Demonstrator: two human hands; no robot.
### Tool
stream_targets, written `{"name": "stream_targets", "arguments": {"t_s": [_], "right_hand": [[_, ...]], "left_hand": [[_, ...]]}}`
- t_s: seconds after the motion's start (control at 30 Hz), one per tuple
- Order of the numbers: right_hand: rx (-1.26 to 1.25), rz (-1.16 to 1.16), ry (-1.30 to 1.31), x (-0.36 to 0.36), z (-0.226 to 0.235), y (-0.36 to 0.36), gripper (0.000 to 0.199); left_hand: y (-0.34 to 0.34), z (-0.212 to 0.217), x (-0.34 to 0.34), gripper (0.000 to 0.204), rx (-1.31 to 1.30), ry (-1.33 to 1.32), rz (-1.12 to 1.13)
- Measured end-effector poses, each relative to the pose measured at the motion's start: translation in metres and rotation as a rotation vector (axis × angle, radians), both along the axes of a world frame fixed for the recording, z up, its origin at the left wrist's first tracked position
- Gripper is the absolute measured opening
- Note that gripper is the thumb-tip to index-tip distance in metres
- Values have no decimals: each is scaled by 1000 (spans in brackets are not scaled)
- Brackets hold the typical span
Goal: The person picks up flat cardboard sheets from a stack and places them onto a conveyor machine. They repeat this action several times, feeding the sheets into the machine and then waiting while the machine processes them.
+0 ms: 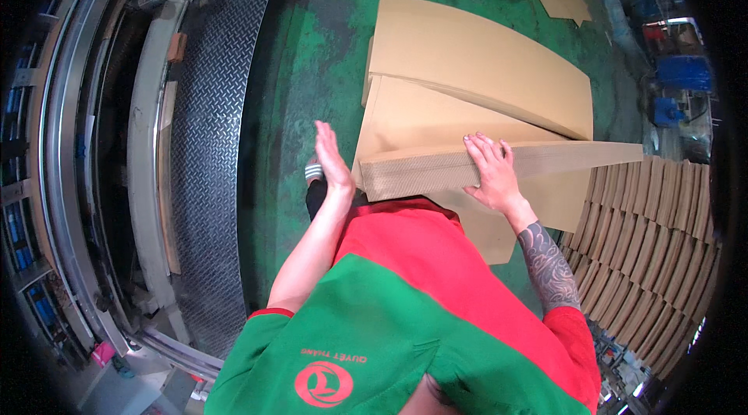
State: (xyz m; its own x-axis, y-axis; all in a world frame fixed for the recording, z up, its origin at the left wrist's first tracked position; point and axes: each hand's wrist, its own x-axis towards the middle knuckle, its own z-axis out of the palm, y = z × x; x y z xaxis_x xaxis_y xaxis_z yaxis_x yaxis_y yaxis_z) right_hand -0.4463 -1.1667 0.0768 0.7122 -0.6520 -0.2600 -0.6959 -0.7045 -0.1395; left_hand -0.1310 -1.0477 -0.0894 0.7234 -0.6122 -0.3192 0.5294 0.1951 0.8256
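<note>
In the head view, I see a person in a green and red shirt (pixel 374 306) bent over a bundle (pixel 413 175) of brown cardboard. The bundle stands on edge right in front of the person's waist, its many thin edges turned up in a long ribbed band that runs off to the right and narrows toward its far end.

The right hand (pixel 492 172) lies spread across that band, about midway along: fingers apart and a little bent over the far side, thumb out toward the near side. It rests on the bundle without closing round it; how hard it presses, I cannot tell. The right forearm (pixel 549 263) is covered in dark patterning.

The left hand (pixel 333 158) is wide open and flat, fingers straight and together, holding nothing. It is up just beside the bundle's left end, and whether the two touch I cannot tell. A foot (pixel 313 170) in striped footwear shows beyond it.

Past the bundle, broad sheets (pixel 460 49) of cardboard lie over the green floor (pixel 304 49); more pieces (pixel 561 6) lie farther off, at the upper right. Ribbed stacks (pixel 647 236) fill the right side, and a diamond-patterned metal plate (pixel 206 127) runs along the left.
</note>
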Motion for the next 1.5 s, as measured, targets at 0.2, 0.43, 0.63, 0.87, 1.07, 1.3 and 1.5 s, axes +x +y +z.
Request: {"name": "stream_targets", "arguments": {"t_s": [0.2, 0.43, 0.63, 0.87, 1.07, 1.3, 1.5], "right_hand": [[2, -10, -3, -2, 0, 4, 117], [-10, 22, -29, -4, 1, 6, 115], [8, 117, 35, -13, 9, 2, 106], [-21, 288, 198, -14, 7, -10, 84], [-66, 310, 38, 2, 134, -14, 84], [-303, 357, -664, 19, 290, 43, 83], [-1008, -584, -1475, -157, 150, 6, 58]], "left_hand": [[-9, -7, -4, 74, 44, 19, -224], [-6, -23, 12, 72, 76, 63, -358], [75, -51, 54, 114, 348, -854, -1183], [61, -71, 13, 100, 243, -904, -1005], [87, 12, 33, 79, 146, -741, -670], [175, 153, 165, 70, 109, -980, 15], [175, 275, 211, 66, -168, -772, 144]]}}
